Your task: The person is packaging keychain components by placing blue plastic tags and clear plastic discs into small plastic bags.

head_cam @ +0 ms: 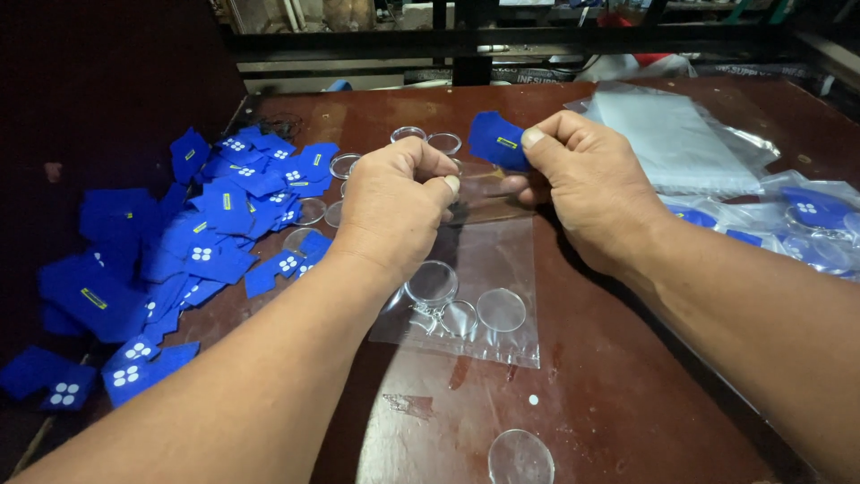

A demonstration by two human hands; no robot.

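Hands: left hand (394,193) and right hand (587,184) meet over the mouth of a small clear plastic bag (488,269) lying flat on the dark reddish-brown worktop (627,403).
Left fingers: curled shut, pinching the bag's top edge, seemingly to hold the opening steady.
Right fingers: closed on a blue felt patch with a small yellow mark (497,139), thumb on top, holding it just above the bag's mouth.
Bag contents: clear round plastic discs with a metal key ring (457,309) rest near the sealed bottom, where they have slid down.
Left pile: loose heap of blue felt patches (179,260), mixed with clear discs, within easy reach.
Right side: stack of empty clear bags (672,134), and filled bags (797,224) set apart.
Foreground: one stray clear disc (520,457) near the worktop's edge.
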